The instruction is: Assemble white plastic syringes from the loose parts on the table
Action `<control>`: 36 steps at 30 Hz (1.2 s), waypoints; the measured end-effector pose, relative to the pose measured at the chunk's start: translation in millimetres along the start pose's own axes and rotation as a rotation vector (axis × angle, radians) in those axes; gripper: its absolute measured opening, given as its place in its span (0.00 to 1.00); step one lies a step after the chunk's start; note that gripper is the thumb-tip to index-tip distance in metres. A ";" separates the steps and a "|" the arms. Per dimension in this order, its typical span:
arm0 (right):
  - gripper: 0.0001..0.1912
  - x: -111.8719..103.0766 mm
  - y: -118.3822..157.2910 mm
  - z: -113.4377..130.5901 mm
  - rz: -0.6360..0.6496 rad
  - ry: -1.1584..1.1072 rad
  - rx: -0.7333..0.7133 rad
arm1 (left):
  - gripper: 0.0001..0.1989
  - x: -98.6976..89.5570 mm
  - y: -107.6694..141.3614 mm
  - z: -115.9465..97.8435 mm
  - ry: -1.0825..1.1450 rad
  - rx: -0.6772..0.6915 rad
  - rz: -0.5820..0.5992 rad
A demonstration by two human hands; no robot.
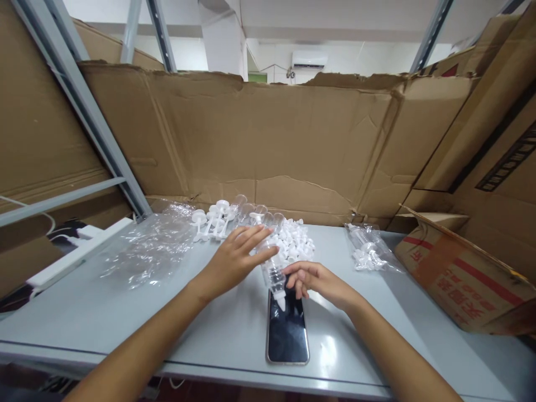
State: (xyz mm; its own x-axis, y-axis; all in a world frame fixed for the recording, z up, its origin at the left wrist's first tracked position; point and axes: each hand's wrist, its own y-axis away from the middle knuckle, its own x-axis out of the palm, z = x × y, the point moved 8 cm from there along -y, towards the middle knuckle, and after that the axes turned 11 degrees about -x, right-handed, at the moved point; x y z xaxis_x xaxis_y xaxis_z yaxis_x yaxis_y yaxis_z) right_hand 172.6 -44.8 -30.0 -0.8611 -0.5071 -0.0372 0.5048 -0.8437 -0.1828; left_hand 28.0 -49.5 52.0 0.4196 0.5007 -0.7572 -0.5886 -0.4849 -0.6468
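A clear plastic squeeze bottle (271,272) with a white pointed nozzle cap (280,300) is tilted above a black phone (288,335), its nozzle toward me. My left hand (237,258) holds the bottle by its far end, fingers stretched over it. Beside the bottle's middle is my right hand (313,281), its fingers loosely bent and apart; whether a fingertip touches the bottle I cannot tell. Just beyond my hands lie a heap of small white caps (296,240) and several clear bottles (245,211). White stemmed plastic pieces (215,216) lie left of those bottles.
Crumpled clear plastic bags (157,245) cover the left of the grey table (218,340), near a white power strip (84,254). On the right are a bag of white parts (368,251) and an open cardboard box (464,279). Cardboard panels (276,134) wall the back.
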 end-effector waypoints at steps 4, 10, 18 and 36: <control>0.24 15.5 5.2 -1.7 0.028 -0.134 0.030 | 0.21 5.8 -16.5 -31.7 0.037 0.093 -0.018; 0.19 4.1 5.1 2.0 -0.153 -0.226 -0.022 | 0.24 10.5 -34.0 -34.5 0.257 -0.186 -0.112; 0.18 -15.6 2.3 20.7 -0.343 -0.413 -0.258 | 0.10 36.9 -11.0 -21.9 0.627 -0.486 -0.069; 0.14 -20.7 5.7 -3.0 -0.471 -0.277 -0.155 | 0.15 47.2 3.4 -36.8 0.463 -0.424 -0.009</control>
State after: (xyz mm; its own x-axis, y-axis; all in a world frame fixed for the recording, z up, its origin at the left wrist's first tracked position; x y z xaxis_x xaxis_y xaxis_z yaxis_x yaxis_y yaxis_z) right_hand 193.2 -38.6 -33.2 -0.9322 -0.1277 0.3385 0.0376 -0.9647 -0.2605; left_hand 71.2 -53.9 10.7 0.7351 0.1896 -0.6509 -0.2981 -0.7719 -0.5615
